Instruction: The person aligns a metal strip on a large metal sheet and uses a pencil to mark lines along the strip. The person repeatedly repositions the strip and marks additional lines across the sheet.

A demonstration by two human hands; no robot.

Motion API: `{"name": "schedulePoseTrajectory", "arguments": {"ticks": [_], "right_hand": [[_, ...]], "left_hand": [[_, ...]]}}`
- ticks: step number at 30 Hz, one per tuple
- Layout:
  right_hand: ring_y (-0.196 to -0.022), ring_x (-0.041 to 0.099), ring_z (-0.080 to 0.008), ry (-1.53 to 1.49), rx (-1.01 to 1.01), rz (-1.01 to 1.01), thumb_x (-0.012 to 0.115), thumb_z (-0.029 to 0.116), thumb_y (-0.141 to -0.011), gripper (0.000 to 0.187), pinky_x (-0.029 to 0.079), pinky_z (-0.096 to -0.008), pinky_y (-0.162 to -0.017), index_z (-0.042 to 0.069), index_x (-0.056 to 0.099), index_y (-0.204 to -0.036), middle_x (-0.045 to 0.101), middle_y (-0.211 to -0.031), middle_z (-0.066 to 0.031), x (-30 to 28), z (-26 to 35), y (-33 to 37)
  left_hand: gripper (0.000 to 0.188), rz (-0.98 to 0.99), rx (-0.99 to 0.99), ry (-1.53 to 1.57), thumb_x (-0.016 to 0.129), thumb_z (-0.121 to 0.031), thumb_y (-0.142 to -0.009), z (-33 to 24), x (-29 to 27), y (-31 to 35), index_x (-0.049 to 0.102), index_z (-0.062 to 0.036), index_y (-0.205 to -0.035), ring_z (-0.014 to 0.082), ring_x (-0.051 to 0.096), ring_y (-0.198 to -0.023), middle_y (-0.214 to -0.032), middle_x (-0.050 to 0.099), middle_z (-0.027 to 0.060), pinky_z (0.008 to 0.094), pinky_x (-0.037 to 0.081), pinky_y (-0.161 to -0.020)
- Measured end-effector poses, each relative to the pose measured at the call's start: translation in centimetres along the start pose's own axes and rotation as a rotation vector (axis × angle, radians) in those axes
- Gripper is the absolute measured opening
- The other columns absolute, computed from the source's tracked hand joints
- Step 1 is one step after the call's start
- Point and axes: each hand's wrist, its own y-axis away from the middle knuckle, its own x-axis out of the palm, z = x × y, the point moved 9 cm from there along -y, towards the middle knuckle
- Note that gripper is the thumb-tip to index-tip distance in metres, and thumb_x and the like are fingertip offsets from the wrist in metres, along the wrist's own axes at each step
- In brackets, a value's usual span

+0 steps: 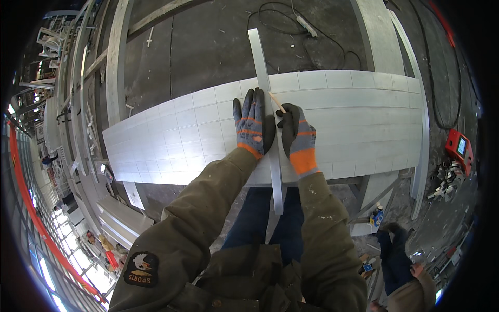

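Observation:
A long, light metal panel (pixel 353 135) ruled with a grid of thin lines lies crosswise in front of me. Across it runs a narrow, straight metal bar (pixel 275 174), sticking out past both long edges. My left hand (pixel 252 122), in a grey and orange glove with dark fingers, rests flat on the panel with fingers stretched out, its thumb side against the bar. On the bar's other side, my right hand (pixel 297 132), gloved alike, pinches a thin wooden pencil (pixel 276 101). The pencil's tip meets the bar's right edge near the panel's far side.
Metal beams (pixel 382 39) support the panel. A black cable with a white power strip (pixel 306 26) lies on the floor beyond. At right are a red device with a screen (pixel 459 147) and a pile of metal pieces (pixel 446 179). Another person (pixel 410 296) is at lower right.

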Motion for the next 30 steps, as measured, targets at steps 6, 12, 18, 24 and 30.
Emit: {"name": "schedulePoseTrajectory", "arguments": {"ticks": [6, 12, 18, 24, 30], "right_hand": [[-0.087, 0.074, -0.0307, 0.096, -0.078, -0.027, 0.054, 0.009, -0.108, 0.016, 0.058, -0.0388, -0.078, 0.004, 0.061, -0.122, 0.075, -0.101, -0.0169, 0.2, 1.0, 0.0], [-0.086, 0.074, -0.0305, 0.057, -0.031, -0.016, 0.055, 0.011, -0.109, 0.016, 0.058, -0.0386, -0.08, 0.003, 0.061, -0.121, 0.074, -0.101, -0.0169, 0.3, 1.0, 0.0], [-0.087, 0.072, -0.0194, -0.04, -0.008, -0.076, 0.053, 0.011, -0.111, 0.017, 0.057, -0.0337, -0.079, 0.001, 0.062, -0.122, 0.074, -0.101, -0.0123, 0.0, 0.9, -0.3], [-0.085, 0.07, -0.0158, -0.313, 0.271, -0.051, 0.051, 0.011, -0.111, 0.019, 0.056, -0.0298, -0.078, -0.002, 0.06, -0.121, 0.074, -0.101, -0.0119, -1.4, -1.2, 1.1], [-0.085, 0.071, -0.0148, -0.301, 0.378, 0.016, 0.051, 0.01, -0.11, 0.019, 0.056, -0.0292, -0.076, -0.002, 0.06, -0.121, 0.074, -0.1, -0.012, -2.2, -2.2, 3.6]], "left_hand": [[0.077, 0.094, -0.04, -0.015, 0.052, -0.027, -0.102, 0.2, 0.6, 0.0, 0.022, 0.0058, -0.164, 0.0385, 0.023, -0.16, -0.168, 0.033, 0.0226, 0.0619, 0.007, -0.13], [0.077, 0.076, -0.04, -0.008, 0.052, -0.027, -0.102, 0.2, 0.7, 0.1, 0.022, 0.0052, -0.164, 0.0382, 0.023, -0.16, -0.168, 0.033, 0.0221, 0.0619, 0.007, -0.13], [0.076, 0.064, -0.028, 0.017, 0.051, -0.029, -0.102, 0.0, 0.1, 0.0, 0.022, 0.0049, -0.165, 0.0378, 0.024, -0.16, -0.168, 0.034, 0.0221, 0.0618, 0.006, -0.131], [0.075, 0.089, -0.043, -0.028, 0.053, -0.026, -0.101, -0.2, 0.0, -0.1, 0.024, 0.0061, -0.163, 0.0375, 0.026, -0.159, -0.167, 0.036, 0.0228, 0.0607, 0.009, -0.131], [0.073, 0.022, -0.019, -0.053, 0.054, -0.02, -0.099, -0.6, -0.3, -0.2, 0.029, 0.0049, -0.162, 0.0374, 0.03, -0.158, -0.163, 0.041, 0.023, 0.0586, 0.014, -0.131]]}}
